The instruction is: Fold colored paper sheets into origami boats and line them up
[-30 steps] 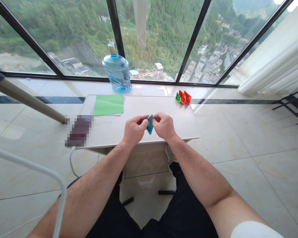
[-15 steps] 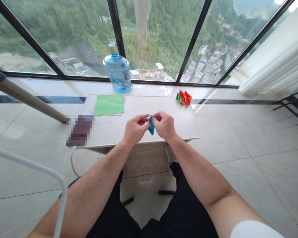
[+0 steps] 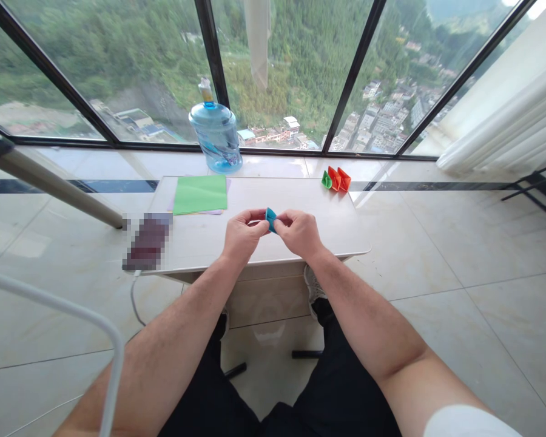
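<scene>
Paper (image 3: 270, 219), blue and folded, is pinched between thumb and fingers of both my left hand (image 3: 243, 233) and my right hand (image 3: 301, 232), above the table (image 3: 341, 224), roughly midway between its side edges. A green sheet (image 3: 200, 194) lies near its far left corner, red folded pieces (image 3: 343, 180) near the far right.

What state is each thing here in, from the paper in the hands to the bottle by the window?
Blue paper: folded small, held between both hands
Left hand: pinching the blue paper
Right hand: pinching it too
Green sheet: flat, unfolded
Two red papers: folded
Small green paper: folded, beside the red ones
Bottle: upright; fill unclear
Curtain: drawn aside at the right
</scene>
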